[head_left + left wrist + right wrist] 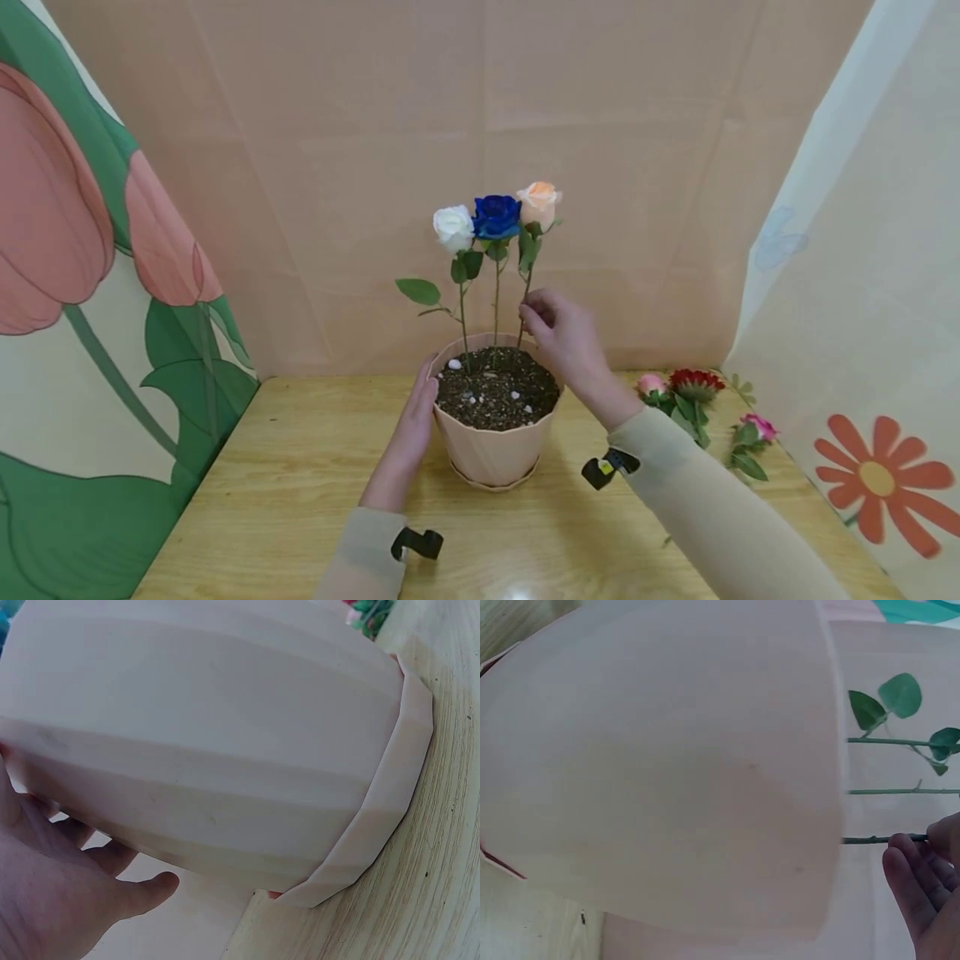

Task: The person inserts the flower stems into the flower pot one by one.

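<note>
A pink flower pot [491,454] full of dark soil [487,400] stands on its saucer. Three roses rise from the soil: a white rose [453,228], a blue rose [497,217] and a peach rose [539,205]. With thumb and fingers my right hand [570,337] pinches the stem of the peach rose, above the rim; the right wrist view shows this pinch on the stem [870,841]. My left hand [416,412] rests against the pot's left side, its fingers partly hidden behind the wall in the left wrist view.
Right of the pot lie loose flowers: a pink rose [652,384], a dark red flower [695,385] and a magenta flower [761,427]. The wooden table [300,475] meets a plain pink backdrop [360,167], with printed flower panels on both sides.
</note>
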Action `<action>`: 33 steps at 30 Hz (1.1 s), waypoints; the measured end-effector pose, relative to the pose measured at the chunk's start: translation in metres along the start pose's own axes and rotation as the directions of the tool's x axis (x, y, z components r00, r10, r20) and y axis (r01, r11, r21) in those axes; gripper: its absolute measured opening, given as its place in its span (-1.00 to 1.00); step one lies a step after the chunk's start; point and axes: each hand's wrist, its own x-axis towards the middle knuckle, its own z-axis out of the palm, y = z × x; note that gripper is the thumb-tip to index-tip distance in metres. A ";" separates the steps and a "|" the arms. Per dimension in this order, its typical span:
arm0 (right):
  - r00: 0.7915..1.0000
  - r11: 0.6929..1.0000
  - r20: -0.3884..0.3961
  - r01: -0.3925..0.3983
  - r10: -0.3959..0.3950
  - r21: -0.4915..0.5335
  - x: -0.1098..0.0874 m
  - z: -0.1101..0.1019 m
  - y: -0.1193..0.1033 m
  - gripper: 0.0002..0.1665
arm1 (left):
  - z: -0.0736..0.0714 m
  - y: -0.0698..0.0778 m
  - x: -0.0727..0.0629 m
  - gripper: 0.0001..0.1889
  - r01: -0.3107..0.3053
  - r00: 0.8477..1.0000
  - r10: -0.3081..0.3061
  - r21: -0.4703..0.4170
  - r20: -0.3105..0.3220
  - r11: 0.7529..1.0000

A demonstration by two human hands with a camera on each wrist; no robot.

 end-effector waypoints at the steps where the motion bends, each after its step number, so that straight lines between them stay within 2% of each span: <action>1: 1.000 1.000 0.001 -0.002 0.002 -0.009 -0.001 0.002 0.002 -0.84 | 0.000 -0.001 0.000 -0.33 -0.003 1.000 0.003 0.001 0.001 1.000; 7: 1.000 0.999 -0.007 -0.003 0.003 -0.038 -0.005 0.006 0.009 -0.84 | 0.001 -0.005 0.001 -0.34 -0.004 1.000 0.004 0.010 0.001 1.000; 16: 1.000 0.997 0.004 0.027 -0.027 -0.076 -0.009 0.015 0.015 -0.85 | 0.004 -0.003 0.001 -0.33 0.017 1.000 -0.017 0.006 0.000 1.000; 33: 0.999 0.988 -0.020 0.042 -0.045 -0.150 -0.012 0.021 0.020 -0.83 | 0.001 -0.003 -0.001 -0.31 0.000 1.000 0.000 0.002 -0.003 1.000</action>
